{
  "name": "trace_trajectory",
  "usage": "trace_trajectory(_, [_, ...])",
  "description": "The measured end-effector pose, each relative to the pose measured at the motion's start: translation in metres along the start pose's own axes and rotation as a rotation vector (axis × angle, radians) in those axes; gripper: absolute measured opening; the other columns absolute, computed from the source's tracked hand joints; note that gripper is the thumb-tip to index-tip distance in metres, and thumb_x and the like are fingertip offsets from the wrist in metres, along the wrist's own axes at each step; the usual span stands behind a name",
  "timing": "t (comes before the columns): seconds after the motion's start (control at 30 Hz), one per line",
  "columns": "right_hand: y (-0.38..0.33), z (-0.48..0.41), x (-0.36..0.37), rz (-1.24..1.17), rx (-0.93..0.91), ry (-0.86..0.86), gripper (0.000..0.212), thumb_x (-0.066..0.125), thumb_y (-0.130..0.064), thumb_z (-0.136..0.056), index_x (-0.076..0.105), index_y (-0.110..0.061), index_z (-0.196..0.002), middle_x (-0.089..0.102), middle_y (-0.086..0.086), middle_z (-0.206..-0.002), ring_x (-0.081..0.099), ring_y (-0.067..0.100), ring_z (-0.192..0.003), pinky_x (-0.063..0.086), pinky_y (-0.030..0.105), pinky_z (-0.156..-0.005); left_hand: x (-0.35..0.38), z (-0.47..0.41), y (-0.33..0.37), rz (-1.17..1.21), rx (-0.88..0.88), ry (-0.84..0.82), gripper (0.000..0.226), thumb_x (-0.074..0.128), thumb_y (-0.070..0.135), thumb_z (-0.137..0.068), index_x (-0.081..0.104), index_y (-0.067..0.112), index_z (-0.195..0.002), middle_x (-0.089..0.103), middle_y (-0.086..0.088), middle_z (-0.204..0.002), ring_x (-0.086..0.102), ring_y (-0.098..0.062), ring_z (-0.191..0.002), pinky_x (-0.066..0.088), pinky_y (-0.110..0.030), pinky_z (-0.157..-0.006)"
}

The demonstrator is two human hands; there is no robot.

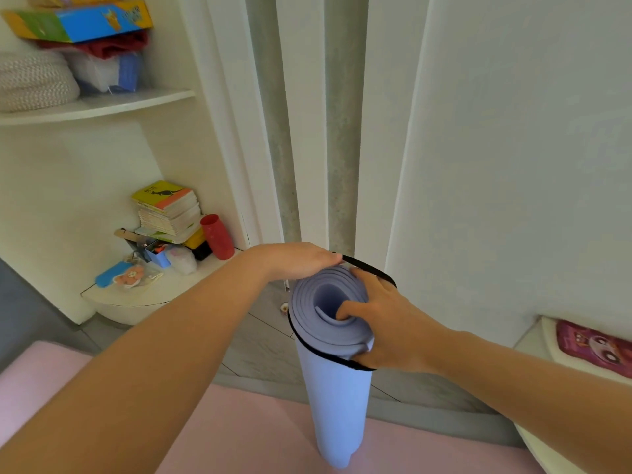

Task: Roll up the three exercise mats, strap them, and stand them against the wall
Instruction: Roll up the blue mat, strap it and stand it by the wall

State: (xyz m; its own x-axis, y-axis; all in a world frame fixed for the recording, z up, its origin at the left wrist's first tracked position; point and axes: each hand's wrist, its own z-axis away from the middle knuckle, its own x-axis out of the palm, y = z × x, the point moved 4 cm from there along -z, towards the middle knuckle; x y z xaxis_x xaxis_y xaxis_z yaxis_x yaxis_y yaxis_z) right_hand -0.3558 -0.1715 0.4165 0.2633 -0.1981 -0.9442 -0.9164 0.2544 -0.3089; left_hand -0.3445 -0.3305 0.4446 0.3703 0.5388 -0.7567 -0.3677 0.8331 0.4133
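Observation:
A rolled blue mat stands upright on a pink mat that lies flat on the floor. A black strap loops loosely round the roll's top end. My right hand grips the top rim of the roll, thumb hooked into the spiral centre and fingers over the outside, with the strap running across them. My left hand rests flat on the far top edge of the roll, fingers straight.
White corner shelves at left carry books, a red cup and small items. White doors and a grey gap rise behind the roll. A pink cushion sits on a white surface at right. Grey floor shows.

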Motion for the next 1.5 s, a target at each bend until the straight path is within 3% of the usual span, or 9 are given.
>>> trace_trajectory(0.13, [0.000, 0.006, 0.003, -0.029, -0.061, 0.021, 0.055, 0.081, -0.035, -0.067, 0.061, -0.023, -0.117, 0.018, 0.017, -0.152, 0.025, 0.041, -0.134, 0.020, 0.034, -0.105, 0.000, -0.005, 0.010, 0.026, -0.083, -0.103, 0.059, 0.017, 0.057, -0.099, 0.045, 0.027, -0.142, 0.043, -0.003, -0.148, 0.042, -0.019, -0.133, 0.025, -0.034, -0.113])
trace_trajectory(0.37, [0.012, 0.012, 0.008, -0.107, -0.019, 0.031, 0.057, 0.080, -0.033, -0.068, 0.059, -0.027, -0.120, 0.021, 0.014, -0.152, 0.034, 0.038, -0.132, 0.037, 0.036, -0.104, 0.011, 0.005, 0.004, 0.245, -0.321, -0.109, 0.062, 0.013, 0.052, -0.102, 0.039, 0.014, -0.144, 0.045, -0.012, -0.145, 0.050, -0.025, -0.124, 0.041, -0.028, -0.060])
trace_trajectory(0.43, [0.020, 0.012, 0.007, -0.107, -0.003, 0.030, 0.055, 0.078, -0.030, -0.071, 0.058, -0.026, -0.122, 0.017, 0.009, -0.153, 0.036, 0.031, -0.132, 0.037, 0.025, -0.101, 0.024, 0.005, -0.016, 0.417, -0.379, -0.116, 0.067, 0.013, 0.059, -0.099, 0.038, 0.017, -0.144, 0.043, -0.011, -0.147, 0.055, -0.025, -0.116, 0.048, -0.043, -0.078])
trace_trajectory(0.57, [0.034, 0.016, 0.012, -0.204, 0.073, 0.031, 0.058, 0.079, -0.027, -0.073, 0.054, -0.028, -0.125, 0.009, 0.004, -0.156, 0.028, 0.027, -0.139, 0.032, 0.026, -0.108, 0.052, -0.006, -0.058, 0.788, -0.325, -0.109, 0.058, 0.029, 0.074, -0.088, 0.063, 0.034, -0.112, 0.065, 0.005, -0.115, 0.059, -0.020, -0.101, 0.004, -0.080, -0.100])
trace_trajectory(0.7, [0.038, 0.013, 0.016, -0.286, 0.103, 0.063, 0.058, 0.080, -0.021, -0.072, 0.054, -0.026, -0.124, 0.011, 0.001, -0.156, 0.026, 0.019, -0.140, 0.023, 0.005, -0.100, 0.090, -0.013, -0.072, 0.969, -0.281, 0.181, 0.031, 0.039, 0.043, -0.101, 0.061, 0.023, -0.090, 0.062, 0.001, -0.088, 0.056, -0.011, -0.077, 0.056, -0.017, -0.064])
trace_trajectory(0.83, [0.041, 0.008, 0.015, -0.301, 0.109, 0.055, 0.057, 0.081, -0.020, -0.071, 0.055, -0.028, -0.122, 0.014, -0.001, -0.154, 0.024, 0.015, -0.140, 0.016, -0.005, -0.095, 0.137, -0.010, -0.091, 1.032, -0.255, 0.482, 0.025, 0.046, 0.024, -0.099, 0.069, 0.014, -0.100, 0.069, -0.001, -0.102, 0.061, -0.013, -0.095, 0.048, -0.033, -0.091])
trace_trajectory(1.23, [0.034, 0.001, 0.024, -0.425, 0.106, 0.062, 0.059, 0.079, -0.014, -0.073, 0.051, -0.032, -0.122, 0.011, -0.002, -0.158, 0.007, 0.004, -0.145, 0.021, 0.016, -0.106, 0.139, 0.002, -0.078, 1.734, -0.129, 0.850, 0.033, 0.049, -0.005, -0.092, 0.063, 0.009, -0.119, 0.069, -0.009, -0.114, 0.067, -0.018, -0.092, 0.054, -0.026, -0.069])
trace_trajectory(1.4, [0.031, -0.003, 0.030, -0.476, 0.063, 0.120, 0.064, 0.080, -0.014, -0.072, 0.050, -0.034, -0.125, 0.019, -0.005, -0.154, 0.025, 0.008, -0.140, 0.029, 0.020, -0.109, 0.082, 0.053, -0.032, 0.918, 0.123, 1.327, 0.023, 0.045, 0.018, -0.096, 0.061, 0.023, -0.111, 0.061, 0.017, -0.111, 0.055, 0.005, -0.105, 0.042, -0.012, -0.090])
trace_trajectory(1.5, [0.028, -0.002, 0.036, -0.608, 0.100, 0.196, 0.076, 0.080, -0.015, -0.072, 0.039, -0.039, -0.132, 0.034, -0.012, -0.147, 0.038, 0.001, -0.131, 0.036, 0.022, -0.108, 0.080, 0.047, -0.011, 0.133, 0.263, 1.108, 0.038, 0.038, 0.047, -0.092, 0.067, 0.024, -0.102, 0.064, 0.016, -0.095, 0.057, -0.008, -0.102, 0.023, -0.044, -0.112])
